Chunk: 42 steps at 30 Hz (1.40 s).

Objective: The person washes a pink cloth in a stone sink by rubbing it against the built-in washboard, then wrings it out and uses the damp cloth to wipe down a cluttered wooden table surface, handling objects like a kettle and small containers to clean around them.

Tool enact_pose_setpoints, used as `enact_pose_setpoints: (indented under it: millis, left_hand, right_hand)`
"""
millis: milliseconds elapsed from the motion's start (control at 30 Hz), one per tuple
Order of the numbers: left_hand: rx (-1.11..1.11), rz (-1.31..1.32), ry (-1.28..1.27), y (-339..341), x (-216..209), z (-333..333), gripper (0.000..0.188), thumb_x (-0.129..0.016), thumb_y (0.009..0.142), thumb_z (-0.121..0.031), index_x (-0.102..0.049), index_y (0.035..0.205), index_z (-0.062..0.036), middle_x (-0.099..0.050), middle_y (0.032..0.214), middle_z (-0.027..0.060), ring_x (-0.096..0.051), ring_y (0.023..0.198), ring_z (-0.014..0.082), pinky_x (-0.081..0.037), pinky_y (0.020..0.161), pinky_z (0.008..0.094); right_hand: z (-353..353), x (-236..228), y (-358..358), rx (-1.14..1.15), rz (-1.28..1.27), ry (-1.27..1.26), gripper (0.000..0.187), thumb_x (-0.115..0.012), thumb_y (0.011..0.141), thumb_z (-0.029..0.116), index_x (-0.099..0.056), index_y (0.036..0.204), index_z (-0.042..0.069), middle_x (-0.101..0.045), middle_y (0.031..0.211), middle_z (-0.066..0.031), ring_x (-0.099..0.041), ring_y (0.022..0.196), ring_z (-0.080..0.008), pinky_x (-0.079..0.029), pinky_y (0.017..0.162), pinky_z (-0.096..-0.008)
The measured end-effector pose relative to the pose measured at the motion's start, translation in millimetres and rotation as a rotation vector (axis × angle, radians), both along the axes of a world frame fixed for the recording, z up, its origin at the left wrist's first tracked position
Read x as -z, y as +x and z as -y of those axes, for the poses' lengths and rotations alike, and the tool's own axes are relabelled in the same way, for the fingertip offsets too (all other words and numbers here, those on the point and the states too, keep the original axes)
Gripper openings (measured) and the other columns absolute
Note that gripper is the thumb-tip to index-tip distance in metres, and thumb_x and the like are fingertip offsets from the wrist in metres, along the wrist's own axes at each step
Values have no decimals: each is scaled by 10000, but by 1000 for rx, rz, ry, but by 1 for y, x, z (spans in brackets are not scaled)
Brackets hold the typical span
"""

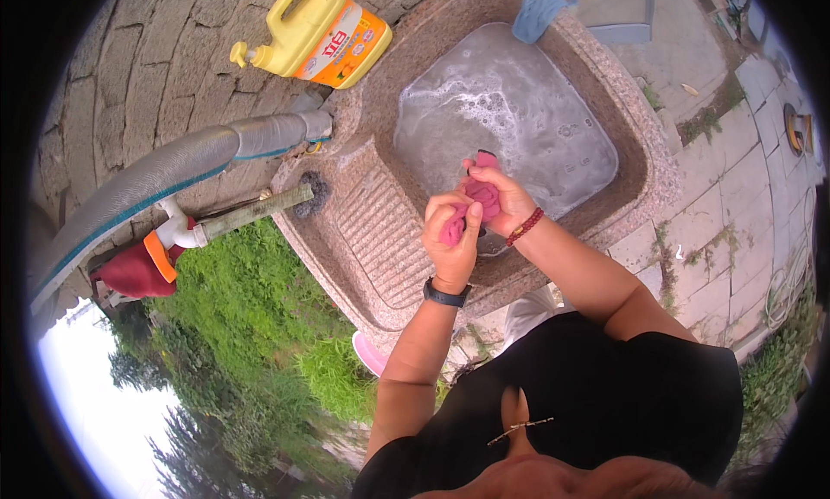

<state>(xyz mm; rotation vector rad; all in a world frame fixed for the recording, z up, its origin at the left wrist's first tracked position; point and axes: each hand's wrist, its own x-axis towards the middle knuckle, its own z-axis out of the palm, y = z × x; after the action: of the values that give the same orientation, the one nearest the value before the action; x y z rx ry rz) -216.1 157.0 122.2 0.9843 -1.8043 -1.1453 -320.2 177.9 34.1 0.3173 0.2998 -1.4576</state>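
Note:
A bunched pink cloth (483,198) with a dark edge is gripped between my two hands, over the near side of a stone sink's basin. My left hand (451,238), with a dark watch on its wrist, is closed round one end of it. Fingers of my right hand (510,201), whose wrist wears a red bead bracelet, wrap the other part. Below and beyond them lies grey, sudsy water (519,110) in the stone sink (635,166). What lies inside my palms is hidden.
Left of the basin is a ribbed washboard slope (389,231). A yellow jug (324,37) stands by the sink's far left corner. A blue cloth (540,13) hangs over the far rim. A wrapped pipe (190,153) and a dark scrubber (313,195) are at the left.

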Motion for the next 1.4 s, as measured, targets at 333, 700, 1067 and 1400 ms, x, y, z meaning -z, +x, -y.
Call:
enact_pose_setpoints:
  millis: [333,700,1067,1400]
  left_hand:
    - [-113,-412,1299,48,30,48,259,-595,911,-332,-612,951,-76,-634,880,36,-608,867,166,-492,754,313]
    - [679,814,753,-10,-7,96,208,-713,727,-162,-607,654,1,-579,580,64,-543,526,106,-432,511,289]
    - [281,205,1169,22,38,97,191,-634,873,-212,-582,801,-42,-635,743,80,-639,705,179,-513,634,318]
    - [-78,-588,1245,95,40,29,347,-647,888,-271,-558,1159,-74,-594,1207,94,-551,1147,261,-406,1026,455]
  right_hand:
    - [8,-93,5,343,-1726,-809,209,-664,619,27,-640,820,76,-627,934,-49,-591,841,-267,-463,739,-363]
    - [13,-57,37,335,-2208,-1703,97,-609,667,158,-651,596,108,-615,669,-44,-601,649,-226,-475,585,-369]
    - [18,-36,15,-52,-2197,-1683,65,-598,725,158,-637,753,113,-614,868,-62,-591,855,-201,-479,731,-335]
    - [-33,-43,-19,-340,-1066,-128,505,-741,820,295,-487,1137,-4,-586,982,-54,-575,902,-99,-488,766,-266]
